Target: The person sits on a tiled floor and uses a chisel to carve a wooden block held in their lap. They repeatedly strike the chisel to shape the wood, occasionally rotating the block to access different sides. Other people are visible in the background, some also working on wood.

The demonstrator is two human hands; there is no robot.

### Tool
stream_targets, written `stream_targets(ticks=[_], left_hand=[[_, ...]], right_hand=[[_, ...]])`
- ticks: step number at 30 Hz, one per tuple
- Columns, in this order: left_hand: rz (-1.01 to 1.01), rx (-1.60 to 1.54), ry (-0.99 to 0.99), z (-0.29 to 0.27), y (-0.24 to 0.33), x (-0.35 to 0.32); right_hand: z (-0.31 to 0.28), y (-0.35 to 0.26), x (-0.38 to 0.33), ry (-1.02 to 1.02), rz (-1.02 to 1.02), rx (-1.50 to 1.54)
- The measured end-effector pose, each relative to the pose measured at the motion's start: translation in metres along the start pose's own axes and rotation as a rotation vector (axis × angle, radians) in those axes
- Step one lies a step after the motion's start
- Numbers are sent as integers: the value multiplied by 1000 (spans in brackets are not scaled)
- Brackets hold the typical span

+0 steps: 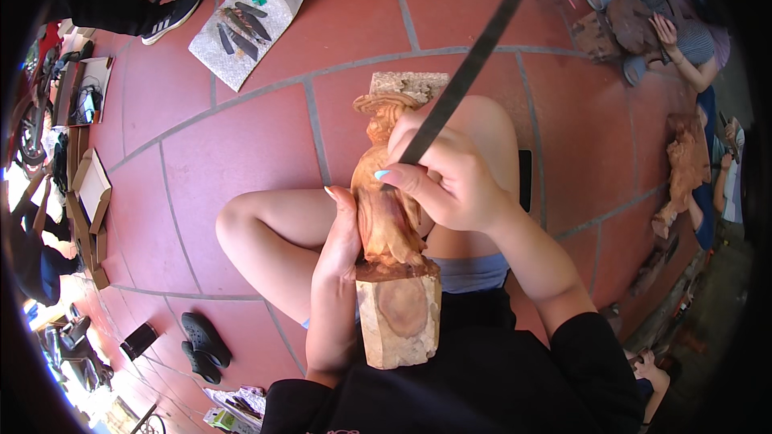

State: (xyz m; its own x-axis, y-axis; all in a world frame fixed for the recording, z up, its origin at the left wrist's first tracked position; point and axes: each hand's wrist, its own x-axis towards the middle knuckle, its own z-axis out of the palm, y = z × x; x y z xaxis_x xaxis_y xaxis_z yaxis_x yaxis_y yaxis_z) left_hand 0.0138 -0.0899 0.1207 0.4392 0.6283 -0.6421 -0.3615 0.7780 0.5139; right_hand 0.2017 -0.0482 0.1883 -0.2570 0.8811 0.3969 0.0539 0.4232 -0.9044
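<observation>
Head view, right hand (455,183) gripping flat tool (474,64), left hand (338,239) cupping carving (384,229)

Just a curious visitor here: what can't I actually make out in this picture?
All in the head view:
- Left hand's fingers: hidden behind the wooden carving.
- Flat dark tool's lower end: covered by the right hand.
- Carving's underside: turned away from the camera.
- Wearer of the black shoe: cut off by the dark rim.

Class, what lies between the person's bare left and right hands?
In the head view, a carved orange-brown wooden figure lies between the left hand and right hand.
</observation>
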Motion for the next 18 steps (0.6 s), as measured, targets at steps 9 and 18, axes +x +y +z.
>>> stream_targets(ticks=[9, 18], left_hand=[[44, 72, 13, 8, 7, -5], [56, 162, -3, 8, 17, -5]], right_hand=[[1, 8, -3, 50, 7, -89], [-4, 0, -5, -77, 109, -43]])
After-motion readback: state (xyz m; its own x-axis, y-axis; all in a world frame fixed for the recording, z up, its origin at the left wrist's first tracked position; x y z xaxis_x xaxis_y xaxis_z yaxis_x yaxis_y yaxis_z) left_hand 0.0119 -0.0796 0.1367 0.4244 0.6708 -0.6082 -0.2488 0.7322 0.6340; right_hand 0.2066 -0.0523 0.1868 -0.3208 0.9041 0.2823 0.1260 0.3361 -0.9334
